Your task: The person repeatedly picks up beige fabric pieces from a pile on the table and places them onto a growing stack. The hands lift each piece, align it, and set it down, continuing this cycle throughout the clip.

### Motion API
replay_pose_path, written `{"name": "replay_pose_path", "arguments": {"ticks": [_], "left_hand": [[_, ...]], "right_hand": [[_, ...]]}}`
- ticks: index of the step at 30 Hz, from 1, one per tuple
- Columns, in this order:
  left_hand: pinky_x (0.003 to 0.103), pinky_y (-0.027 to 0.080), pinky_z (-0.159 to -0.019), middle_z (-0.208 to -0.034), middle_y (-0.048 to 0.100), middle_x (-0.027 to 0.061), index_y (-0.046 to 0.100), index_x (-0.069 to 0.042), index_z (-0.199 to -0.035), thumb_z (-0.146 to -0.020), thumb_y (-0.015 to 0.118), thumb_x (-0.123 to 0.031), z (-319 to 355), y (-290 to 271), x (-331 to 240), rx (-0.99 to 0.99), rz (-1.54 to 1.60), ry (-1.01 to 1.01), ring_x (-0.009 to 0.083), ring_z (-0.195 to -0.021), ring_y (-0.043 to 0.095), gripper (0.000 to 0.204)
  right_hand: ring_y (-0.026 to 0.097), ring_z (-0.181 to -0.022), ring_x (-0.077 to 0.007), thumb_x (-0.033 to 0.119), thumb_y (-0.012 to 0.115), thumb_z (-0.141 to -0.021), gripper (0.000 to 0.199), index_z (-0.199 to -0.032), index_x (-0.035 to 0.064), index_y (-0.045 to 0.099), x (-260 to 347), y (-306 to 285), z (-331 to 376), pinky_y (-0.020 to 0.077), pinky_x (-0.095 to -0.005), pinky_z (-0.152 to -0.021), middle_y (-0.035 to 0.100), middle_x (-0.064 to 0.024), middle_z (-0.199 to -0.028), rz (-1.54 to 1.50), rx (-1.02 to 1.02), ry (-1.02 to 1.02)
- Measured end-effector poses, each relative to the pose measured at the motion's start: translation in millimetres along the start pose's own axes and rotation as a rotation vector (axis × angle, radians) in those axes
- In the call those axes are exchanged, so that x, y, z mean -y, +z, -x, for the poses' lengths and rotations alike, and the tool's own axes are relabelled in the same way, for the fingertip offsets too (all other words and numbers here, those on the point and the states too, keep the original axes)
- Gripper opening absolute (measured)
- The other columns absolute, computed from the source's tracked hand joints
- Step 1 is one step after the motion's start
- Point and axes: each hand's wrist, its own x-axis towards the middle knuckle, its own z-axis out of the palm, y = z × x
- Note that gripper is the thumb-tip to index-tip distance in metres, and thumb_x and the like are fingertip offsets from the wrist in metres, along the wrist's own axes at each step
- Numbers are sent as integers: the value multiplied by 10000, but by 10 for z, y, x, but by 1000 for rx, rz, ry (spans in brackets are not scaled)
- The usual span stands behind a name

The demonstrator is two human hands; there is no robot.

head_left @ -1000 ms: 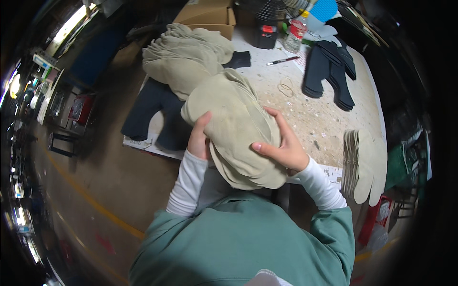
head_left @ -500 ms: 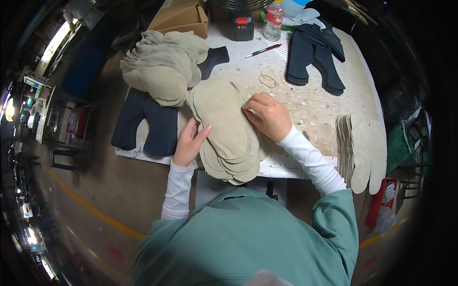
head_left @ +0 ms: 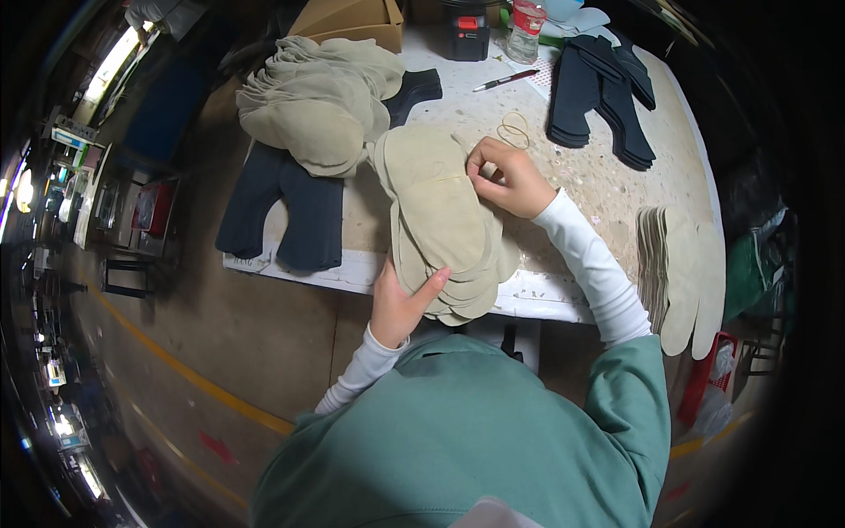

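Observation:
A stack of beige insole-shaped fabric pieces (head_left: pixel 436 224) lies in front of me at the table's near edge, its lower layers fanned out. My left hand (head_left: pixel 398 306) grips the lower left side of this stack, thumb on top and fingers hidden underneath. At the upper right edge, my right hand (head_left: pixel 515 180) is closed in a pinch. A thin rubber band (head_left: pixel 444 179) crosses the top piece and runs to those pinching fingertips. How the band passes below the stack is hidden.
Beyond on the left is a heap of beige pieces (head_left: pixel 304 114) over dark cut pieces (head_left: pixel 310 220). Loose rubber bands (head_left: pixel 513 132), a pen (head_left: pixel 506 81), a bottle (head_left: pixel 525 35) and dark stacked pieces (head_left: pixel 585 92) lie farther back. Another beige stack (head_left: pixel 682 273) overhangs the right edge.
My left hand has slid down along the stack to its lower left corner, thumb now over the top. The right hand keeps its pinch. The whole view has shifted slightly.

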Motion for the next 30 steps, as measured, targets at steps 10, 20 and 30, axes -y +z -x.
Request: {"name": "replay_pose_path", "arguments": {"ticks": [10, 20, 30], "left_hand": [[240, 436, -949, -1281, 582, 123, 381, 72, -1413, -988, 501, -33, -374, -370, 212, -105, 291, -45, 116, -1074, 572, 455], [227, 441, -925, -1207, 630, 124, 381, 42, -1427, -975, 486, 16, -284, -809, -33, -100, 137, -52, 108, -1039, 593, 464], [235, 451, -912, -1147, 674, 127, 540, 41, -1298, -943, 495, 58, -334, -941, -32, -122, -160, 96, 124, -1021, 617, 358]], "right_hand": [[503, -634, -24, 199, 681, -904, 169, -902, 30, 671, -336, -195, -40, 407, -193, -583, 617, 38, -726, -511, 213, 325], [613, -611, -115, 282, 753, -808, 254, -778, 33, 707, -717, 159, -867, 488, -263, -624, 684, -51, -698, -236, -131, 390], [645, -625, -164, 262, 732, -792, 212, -780, 51, 718, -865, 25, -1084, 506, -319, -643, 687, -80, -692, -152, -454, 359]]}}
